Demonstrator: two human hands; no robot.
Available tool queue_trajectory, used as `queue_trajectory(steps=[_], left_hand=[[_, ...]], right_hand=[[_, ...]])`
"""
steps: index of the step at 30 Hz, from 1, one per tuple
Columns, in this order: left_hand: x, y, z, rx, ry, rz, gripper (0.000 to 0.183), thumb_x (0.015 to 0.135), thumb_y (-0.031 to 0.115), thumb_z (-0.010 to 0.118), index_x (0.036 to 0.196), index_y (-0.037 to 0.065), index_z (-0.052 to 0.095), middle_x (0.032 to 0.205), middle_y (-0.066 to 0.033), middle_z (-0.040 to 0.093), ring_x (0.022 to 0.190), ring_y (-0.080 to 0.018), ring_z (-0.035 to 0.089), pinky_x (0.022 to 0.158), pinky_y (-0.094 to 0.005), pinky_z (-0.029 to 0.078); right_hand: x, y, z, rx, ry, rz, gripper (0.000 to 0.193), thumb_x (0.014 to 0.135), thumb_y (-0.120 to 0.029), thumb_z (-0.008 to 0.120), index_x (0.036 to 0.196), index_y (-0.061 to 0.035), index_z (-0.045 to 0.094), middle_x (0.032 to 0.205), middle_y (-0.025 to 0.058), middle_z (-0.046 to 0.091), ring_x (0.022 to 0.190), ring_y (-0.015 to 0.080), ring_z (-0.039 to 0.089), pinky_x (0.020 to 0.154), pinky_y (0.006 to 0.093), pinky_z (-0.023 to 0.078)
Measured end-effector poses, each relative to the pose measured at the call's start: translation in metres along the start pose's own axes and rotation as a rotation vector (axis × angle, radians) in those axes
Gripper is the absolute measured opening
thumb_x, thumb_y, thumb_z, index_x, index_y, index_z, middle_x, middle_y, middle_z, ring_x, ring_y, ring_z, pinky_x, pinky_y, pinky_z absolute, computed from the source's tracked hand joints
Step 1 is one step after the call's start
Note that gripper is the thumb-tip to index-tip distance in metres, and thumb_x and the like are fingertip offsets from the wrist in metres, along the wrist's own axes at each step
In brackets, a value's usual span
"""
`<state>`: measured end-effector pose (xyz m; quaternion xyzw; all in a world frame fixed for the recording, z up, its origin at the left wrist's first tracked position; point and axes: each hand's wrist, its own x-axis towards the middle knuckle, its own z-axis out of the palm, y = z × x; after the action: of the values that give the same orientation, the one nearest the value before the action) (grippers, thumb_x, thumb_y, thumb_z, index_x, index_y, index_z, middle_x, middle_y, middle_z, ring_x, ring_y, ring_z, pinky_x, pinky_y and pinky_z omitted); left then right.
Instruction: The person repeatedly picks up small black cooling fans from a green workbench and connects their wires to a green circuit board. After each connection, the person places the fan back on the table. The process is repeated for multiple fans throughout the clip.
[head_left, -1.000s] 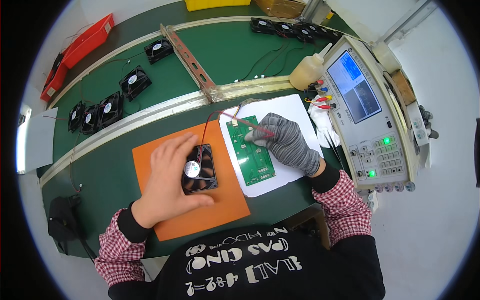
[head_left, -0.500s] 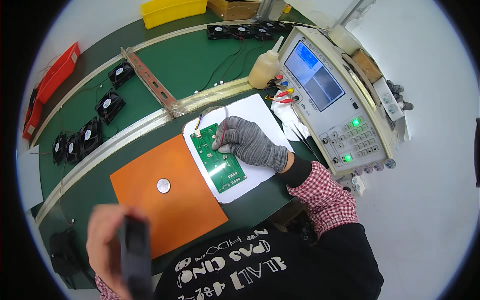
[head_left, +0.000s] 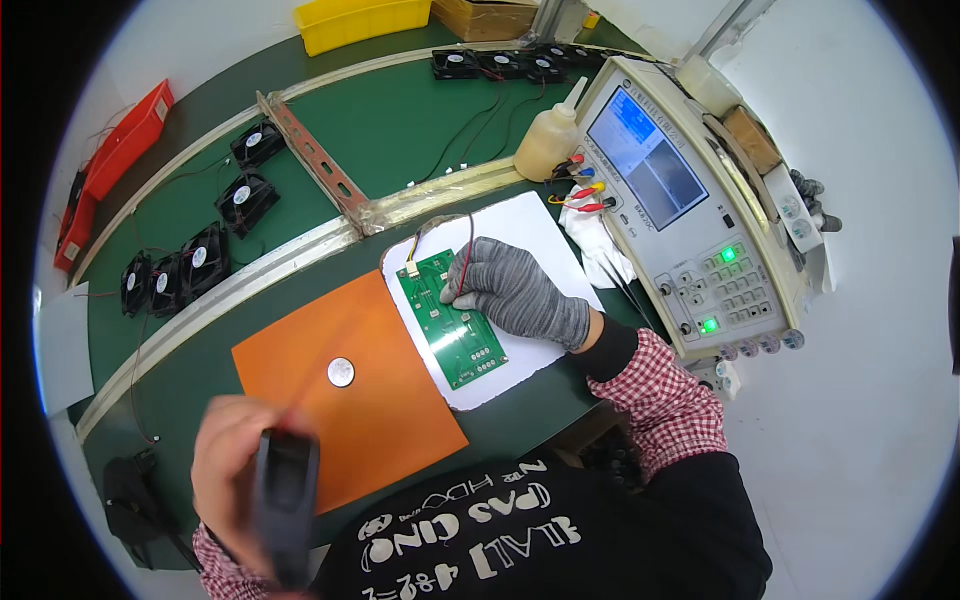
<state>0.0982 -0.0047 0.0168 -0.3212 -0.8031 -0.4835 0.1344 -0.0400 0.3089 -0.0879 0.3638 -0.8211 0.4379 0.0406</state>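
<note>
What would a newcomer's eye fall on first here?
Probably the orange mat left of centre, with a silver disc on it. Next, the left hand at lower left, holding a blurred black fan, and the gray-gloved right hand pinching a red wire over the green circuit board. At right stands a machine with a lit screen.

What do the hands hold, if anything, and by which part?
Left hand: black fan, by its frame. Right hand: red wire, pinched, exact spot unclear.

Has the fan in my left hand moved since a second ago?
Yes: judged against the orange mat, the fan has moved left and down the picture.
</note>
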Motion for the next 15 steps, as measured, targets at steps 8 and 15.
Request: queue_trajectory(steps=[8,15], left_hand=[[0.132,-0.102,0.016,0.819,0.117,0.467,0.082,0.080,0.046,0.073,0.139,-0.003,0.045,0.136,-0.0276,0.051,0.126,-0.0387,0.052,0.109,-0.0466,0.039],[0.137,-0.224,-0.034,1.011,-0.085,-0.542,0.074,0.068,0.028,0.081,0.132,0.001,0.054,0.124,-0.0227,0.056,0.114,-0.0388,0.053,0.101,-0.0424,0.042]], right_hand=[[-0.009,-0.001,-0.001,0.238,0.122,0.077,0.013,0.084,0.001,0.069,0.095,-0.0047,0.068,0.091,0.0064,0.065,0.089,0.0195,0.065,0.080,0.0310,0.052],[-0.005,-0.011,-0.007,0.288,0.186,0.186,0.022,0.082,-0.014,0.079,0.099,-0.0029,0.069,0.092,0.0048,0.068,0.085,0.0119,0.063,0.080,0.0275,0.051]])
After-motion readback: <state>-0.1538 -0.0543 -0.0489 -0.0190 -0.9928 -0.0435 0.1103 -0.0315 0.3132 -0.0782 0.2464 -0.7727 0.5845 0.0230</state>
